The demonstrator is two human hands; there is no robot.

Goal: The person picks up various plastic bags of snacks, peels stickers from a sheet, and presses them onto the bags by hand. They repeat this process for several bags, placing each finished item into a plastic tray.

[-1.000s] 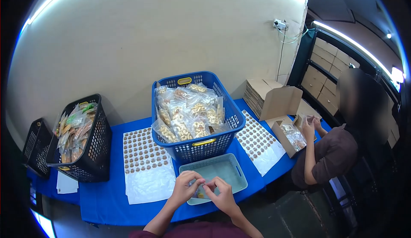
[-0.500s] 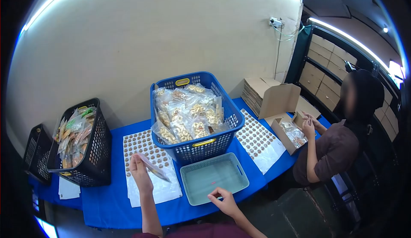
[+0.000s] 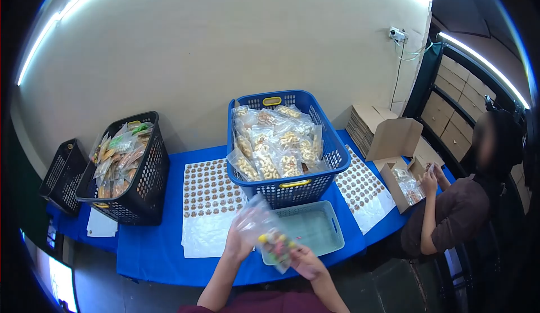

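A clear plastic bag of colourful sweets (image 3: 277,245), slightly blurred, is held up in front of the pale green tray (image 3: 332,246). My left hand (image 3: 238,242) grips the bag along its upper left side, fingers closed and partly behind it. At the lower right corner, my right hand (image 3: 307,263) pinches the bag. Behind the tray stands a blue basket (image 3: 270,192) heaped with clear bags of cashew-like nuts (image 3: 269,150). A sheet of round stickers (image 3: 211,189) lies to the left of the tray.
Black baskets (image 3: 147,183) (image 3: 62,172) stand at the left, the nearer filled with packets (image 3: 121,158). At the right are a second sticker sheet (image 3: 363,189), folded cardboard (image 3: 363,124) and an open box (image 3: 396,192). A co-worker (image 3: 458,211) handles something small there.
My left hand has turned the bag to face me and brought it in front of the tray. My right hand has come up from the tray's edge to the bag. The view has shifted left.
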